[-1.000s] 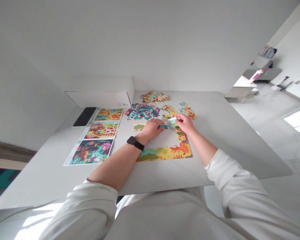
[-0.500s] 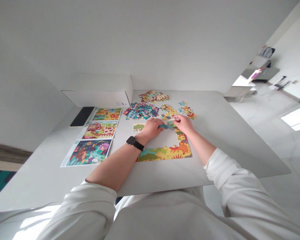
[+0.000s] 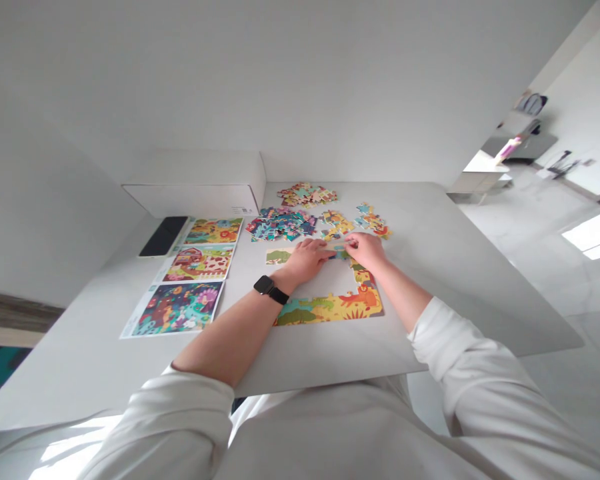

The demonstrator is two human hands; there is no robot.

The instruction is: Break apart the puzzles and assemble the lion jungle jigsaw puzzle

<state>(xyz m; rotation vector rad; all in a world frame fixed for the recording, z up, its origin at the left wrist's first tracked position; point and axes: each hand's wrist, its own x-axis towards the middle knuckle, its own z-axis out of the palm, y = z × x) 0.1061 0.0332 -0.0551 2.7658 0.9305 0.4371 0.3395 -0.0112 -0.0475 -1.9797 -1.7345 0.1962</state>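
A jigsaw border with a savanna scene (image 3: 330,308) lies on the table, with its top side incomplete. My right hand (image 3: 367,251) pinches a jigsaw piece (image 3: 341,248) at the upper right of the border. My left hand (image 3: 306,261) lies flat beside it, fingers stretched over a row of pieces along the top edge, partly hiding them. A green-and-tan jigsaw piece (image 3: 279,257) shows just beyond my left fingers. A black smartwatch (image 3: 267,287) circles my left wrist.
Loose jigsaw pieces (image 3: 281,225) lie in several piles beyond my hands. Several printed picture sheets (image 3: 177,308) line the table's left side, near a black phone (image 3: 163,236) and a white box (image 3: 195,193). The white table (image 3: 430,267) ends at a near edge.
My right hand has brought its piece down and left, onto the top row of the border. My left fingers have spread further along that row.
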